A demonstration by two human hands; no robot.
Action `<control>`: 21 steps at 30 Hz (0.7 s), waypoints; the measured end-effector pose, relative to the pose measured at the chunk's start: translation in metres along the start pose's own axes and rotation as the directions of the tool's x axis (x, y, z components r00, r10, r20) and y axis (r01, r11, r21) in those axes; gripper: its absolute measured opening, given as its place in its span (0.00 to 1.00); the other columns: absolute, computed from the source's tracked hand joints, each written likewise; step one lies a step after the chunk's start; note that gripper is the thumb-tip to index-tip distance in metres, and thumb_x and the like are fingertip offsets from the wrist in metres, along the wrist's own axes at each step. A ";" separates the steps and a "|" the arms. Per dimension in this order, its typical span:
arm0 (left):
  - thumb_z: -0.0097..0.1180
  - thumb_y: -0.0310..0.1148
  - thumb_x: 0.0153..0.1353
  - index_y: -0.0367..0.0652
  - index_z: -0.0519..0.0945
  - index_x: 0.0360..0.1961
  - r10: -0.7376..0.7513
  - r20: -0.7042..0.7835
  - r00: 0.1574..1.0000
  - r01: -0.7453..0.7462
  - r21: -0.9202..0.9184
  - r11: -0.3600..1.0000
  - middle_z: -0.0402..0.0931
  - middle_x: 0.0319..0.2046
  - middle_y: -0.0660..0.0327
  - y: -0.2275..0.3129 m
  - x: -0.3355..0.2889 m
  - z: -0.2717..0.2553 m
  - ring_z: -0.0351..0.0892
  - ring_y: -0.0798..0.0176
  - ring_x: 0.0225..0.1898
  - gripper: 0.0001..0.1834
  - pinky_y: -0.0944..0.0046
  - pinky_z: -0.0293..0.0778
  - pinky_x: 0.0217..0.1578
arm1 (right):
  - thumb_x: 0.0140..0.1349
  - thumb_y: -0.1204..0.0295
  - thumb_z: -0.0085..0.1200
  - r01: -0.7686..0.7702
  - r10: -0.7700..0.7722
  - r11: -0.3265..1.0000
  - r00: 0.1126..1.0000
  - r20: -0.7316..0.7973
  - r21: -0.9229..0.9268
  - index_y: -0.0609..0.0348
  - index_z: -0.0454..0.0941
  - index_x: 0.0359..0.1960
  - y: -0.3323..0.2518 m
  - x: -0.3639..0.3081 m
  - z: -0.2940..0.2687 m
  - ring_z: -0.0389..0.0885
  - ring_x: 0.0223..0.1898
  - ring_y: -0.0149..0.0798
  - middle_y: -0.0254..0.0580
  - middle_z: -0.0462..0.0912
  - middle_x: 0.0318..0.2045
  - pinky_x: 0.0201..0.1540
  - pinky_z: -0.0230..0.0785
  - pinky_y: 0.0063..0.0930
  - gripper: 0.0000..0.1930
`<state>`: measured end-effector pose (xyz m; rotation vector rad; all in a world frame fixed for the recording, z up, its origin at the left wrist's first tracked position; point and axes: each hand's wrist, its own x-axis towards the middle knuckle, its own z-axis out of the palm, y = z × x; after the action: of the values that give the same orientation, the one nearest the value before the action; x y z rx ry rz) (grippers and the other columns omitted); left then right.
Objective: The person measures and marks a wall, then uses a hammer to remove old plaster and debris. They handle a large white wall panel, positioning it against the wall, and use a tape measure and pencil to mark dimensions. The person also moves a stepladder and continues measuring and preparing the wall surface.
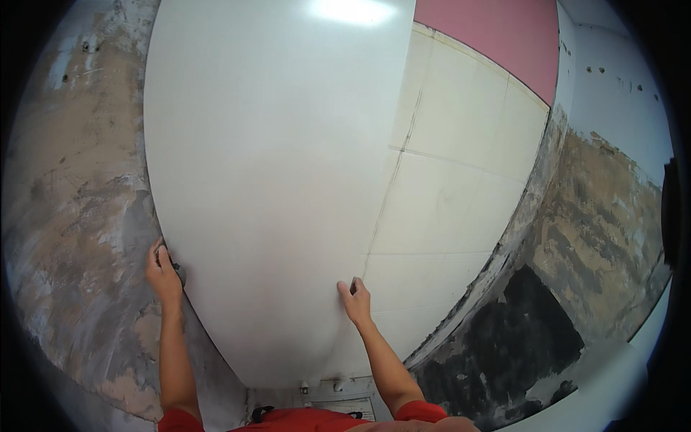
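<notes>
A large smooth white panel [273, 173] stands upright before me, over a wall of cream tiles [453, 201]. My left hand [164, 275] is at the panel's lower left edge, with its fingers curled round that edge. Beside its palm shows a small dark thing [179, 274] whose kind I cannot make out. Lower down on the opposite side, my right hand [355, 299] grips the panel's right edge, thumb on the near face. A dark spot shows between that thumb and the fingers; what it is stays unclear.
Rough, patchy plaster wall [79, 194] rises close on the left. To the right, another stripped wall [597, 209] carries a black patch [511, 338]. Pink wall [497, 36] lies above the tiles. Small pipe fittings [304, 387] stick out below the panel.
</notes>
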<state>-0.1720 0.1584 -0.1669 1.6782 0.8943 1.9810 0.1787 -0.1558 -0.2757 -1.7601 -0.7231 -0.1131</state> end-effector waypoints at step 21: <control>0.58 0.42 0.77 0.38 0.81 0.48 -0.610 0.599 0.518 0.852 -0.427 0.304 0.77 0.31 0.63 -0.059 -0.092 -0.031 0.75 0.68 0.29 0.16 0.63 0.75 0.33 | 0.67 0.48 0.64 0.025 -0.022 0.998 0.999 0.046 -0.065 0.65 0.72 0.29 0.033 0.011 -0.009 0.69 0.27 0.38 0.43 0.71 0.21 0.32 0.67 0.38 0.28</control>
<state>-0.1897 0.1334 -0.2761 0.8080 0.5185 1.0614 0.2073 -0.1644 -0.2961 -1.8219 -0.7801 -0.1145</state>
